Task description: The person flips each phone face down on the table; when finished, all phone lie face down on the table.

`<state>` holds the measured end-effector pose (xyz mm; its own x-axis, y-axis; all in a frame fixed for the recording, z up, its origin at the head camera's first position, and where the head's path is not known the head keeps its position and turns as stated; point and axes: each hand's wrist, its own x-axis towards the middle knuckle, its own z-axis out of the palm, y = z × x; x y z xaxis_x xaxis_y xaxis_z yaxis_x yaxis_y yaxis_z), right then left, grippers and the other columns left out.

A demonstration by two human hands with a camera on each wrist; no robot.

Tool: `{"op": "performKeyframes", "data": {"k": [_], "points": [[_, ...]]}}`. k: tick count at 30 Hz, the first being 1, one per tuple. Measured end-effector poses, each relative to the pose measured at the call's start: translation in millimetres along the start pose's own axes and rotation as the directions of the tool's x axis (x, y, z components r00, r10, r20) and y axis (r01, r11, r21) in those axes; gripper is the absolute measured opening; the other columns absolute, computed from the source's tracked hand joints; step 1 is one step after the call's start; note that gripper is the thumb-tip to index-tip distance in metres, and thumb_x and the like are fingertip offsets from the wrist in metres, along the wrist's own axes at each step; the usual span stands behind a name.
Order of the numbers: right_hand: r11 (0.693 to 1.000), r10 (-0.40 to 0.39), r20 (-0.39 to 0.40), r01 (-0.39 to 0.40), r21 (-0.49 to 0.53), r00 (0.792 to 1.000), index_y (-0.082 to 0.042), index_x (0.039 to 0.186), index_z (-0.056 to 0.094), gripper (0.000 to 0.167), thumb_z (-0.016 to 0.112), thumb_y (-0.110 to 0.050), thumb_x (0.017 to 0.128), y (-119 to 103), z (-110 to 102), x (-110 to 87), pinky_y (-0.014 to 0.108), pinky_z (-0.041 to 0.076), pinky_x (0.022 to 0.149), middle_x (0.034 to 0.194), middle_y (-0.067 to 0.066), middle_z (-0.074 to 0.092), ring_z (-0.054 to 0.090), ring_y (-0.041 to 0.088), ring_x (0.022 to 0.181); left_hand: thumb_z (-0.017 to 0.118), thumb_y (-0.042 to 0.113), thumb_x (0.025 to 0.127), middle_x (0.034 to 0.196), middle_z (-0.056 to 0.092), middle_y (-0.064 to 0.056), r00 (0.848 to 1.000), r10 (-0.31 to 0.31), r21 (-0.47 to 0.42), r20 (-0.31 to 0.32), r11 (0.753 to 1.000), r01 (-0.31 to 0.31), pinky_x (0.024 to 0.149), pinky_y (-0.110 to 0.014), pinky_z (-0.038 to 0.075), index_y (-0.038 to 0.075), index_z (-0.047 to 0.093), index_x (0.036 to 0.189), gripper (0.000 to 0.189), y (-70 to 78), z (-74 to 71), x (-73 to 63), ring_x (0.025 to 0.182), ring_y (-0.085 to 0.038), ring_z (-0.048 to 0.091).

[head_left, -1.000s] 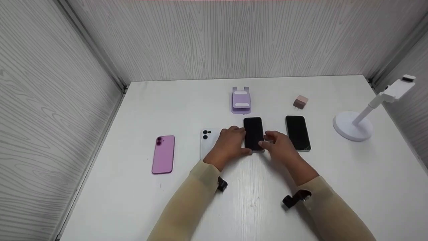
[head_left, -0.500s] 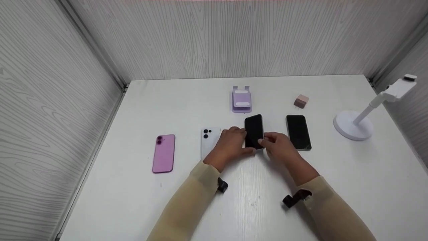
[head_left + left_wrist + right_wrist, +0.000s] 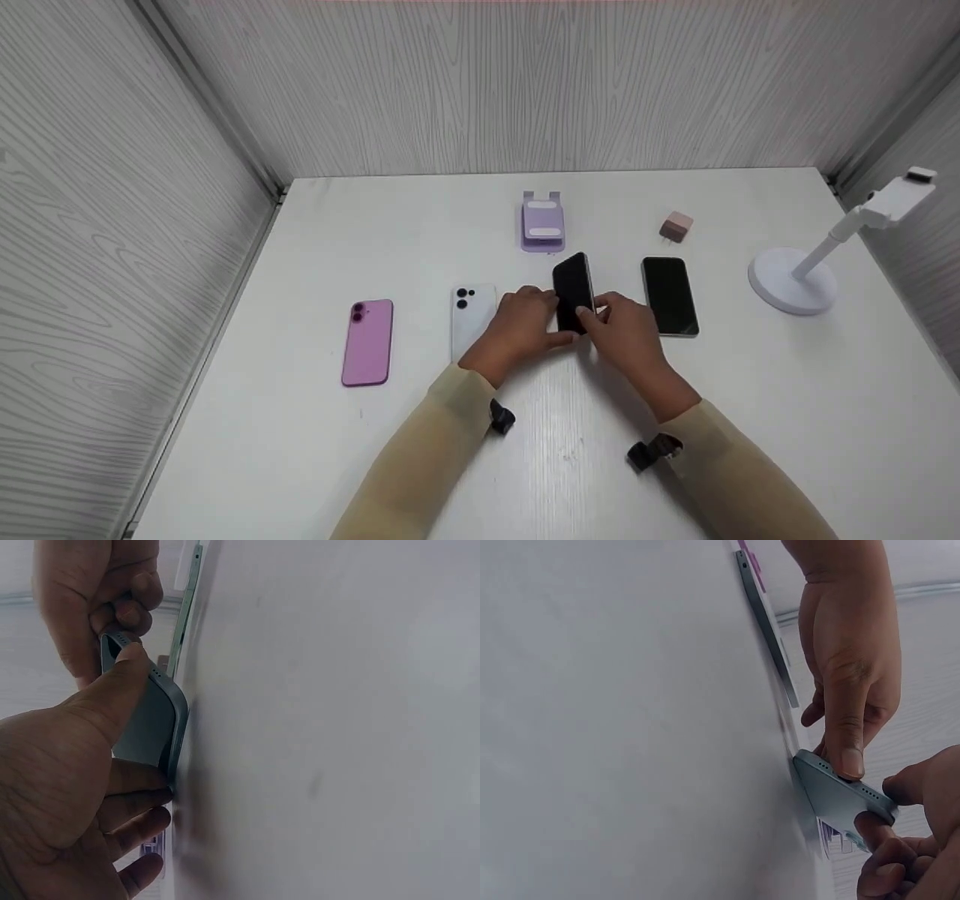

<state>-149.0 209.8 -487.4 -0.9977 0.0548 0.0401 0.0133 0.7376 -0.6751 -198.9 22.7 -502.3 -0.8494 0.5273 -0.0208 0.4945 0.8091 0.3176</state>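
Nearest on my feed, tan sleeves [image 3: 420,450] reached over the white table [image 3: 255,450]. To the left lay the pink phone [image 3: 367,343], then the white phone [image 3: 469,319], partly hidden by the left hand [image 3: 525,322]. I saw that hand holding the phone [image 3: 573,289], fingers at its left edge and thumb on the bottom edge; the right hand [image 3: 622,330] pinched its right side, thumb on the screen. It stood tilted between them, right edge raised. Beyond the right hand were another dark phone [image 3: 670,296] and the white stand [image 3: 776,281]. Farther off sat the plug [image 3: 676,226] and purple stand [image 3: 542,217].
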Motion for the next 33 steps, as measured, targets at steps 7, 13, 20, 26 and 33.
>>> {"op": "performKeyframes", "data": {"k": [7, 13, 20, 26, 33], "points": [[0.997, -0.063, -0.09, 0.058, -0.054, 0.994, 0.001, 0.106, 0.075, 0.026, 0.071, -0.025, 0.101, -2.5, 1.1, -4.9, 0.037, 0.049, 0.065, 0.077, 0.008, 0.075, 0.067, 0.026, 0.071, 0.075, 0.064, 0.097, 0.141, 0.073, -0.001, 1.0, 0.02, -0.015, 0.001, 1.0, -0.02, 0.108, -0.049, 0.05, 0.013, 0.07, 0.144, 0.069, 4.1, -0.7, -0.4, 0.136, -0.025, 0.06], [0.993, -0.08, -0.127, 0.068, -0.1, 0.989, -0.001, 0.096, 0.073, 0.021, 0.07, -0.022, 0.098, -3.5, 0.2, -11.6, 0.038, 0.048, 0.062, 0.073, 0.007, 0.072, 0.067, 0.026, 0.068, 0.078, 0.056, 0.097, 0.125, 0.078, -0.002, 0.998, 0.063, -0.088, 0.02, 0.994, -0.061, 0.108, -0.052, 0.051, 0.013, 0.076, 0.13, 0.055, 4.2, -5.2, 0.5, 0.132, -0.028, 0.064], [0.983, -0.111, -0.13, 0.089, -0.16, 0.985, 0.002, 0.095, 0.073, 0.022, 0.073, -0.02, 0.096, -10.0, -0.8, -22.2, 0.039, 0.049, 0.056, 0.073, 0.011, 0.074, 0.067, 0.026, 0.062, 0.07, 0.036, 0.107, 0.13, 0.08, -0.007, 0.986, -0.144, -0.24, -0.088, 0.963, 0.119, 0.11, -0.044, 0.055, 0.012, 0.077, 0.138, 0.039, 9.9, -22.2, 11.9, 0.127, -0.028, 0.073], [0.958, -0.19, -0.147, 0.151, -0.245, 0.971, 0.004, 0.093, 0.072, 0.021, 0.074, -0.016, 0.095, -13.5, 2.9, -29.7, 0.045, 0.052, 0.056, 0.071, 0.014, 0.071, 0.065, 0.028, 0.059, 0.072, 0.047, 0.104, 0.117, 0.084, -0.005, 0.895, -0.379, -0.384, -0.236, 0.882, 0.273, 0.097, -0.042, 0.061, 0.011, 0.082, 0.129, 0.045, 24.9, -32.5, 22.2, 0.113, -0.024, 0.078], [0.936, -0.249, -0.165, 0.193, -0.295, 0.954, 0.003, 0.089, 0.069, 0.018, 0.075, -0.014, 0.091, -16.4, 5.8, -35.3, 0.045, 0.048, 0.053, 0.066, 0.011, 0.066, 0.059, 0.026, 0.056, 0.076, 0.059, 0.098, 0.097, 0.084, 0.0, 0.874, -0.423, -0.353, -0.238, 0.876, 0.328, 0.081, -0.039, 0.06, 0.013, 0.088, 0.106, 0.047, 34.4, -36.7, 40.4, 0.092, -0.022, 0.079]]}}
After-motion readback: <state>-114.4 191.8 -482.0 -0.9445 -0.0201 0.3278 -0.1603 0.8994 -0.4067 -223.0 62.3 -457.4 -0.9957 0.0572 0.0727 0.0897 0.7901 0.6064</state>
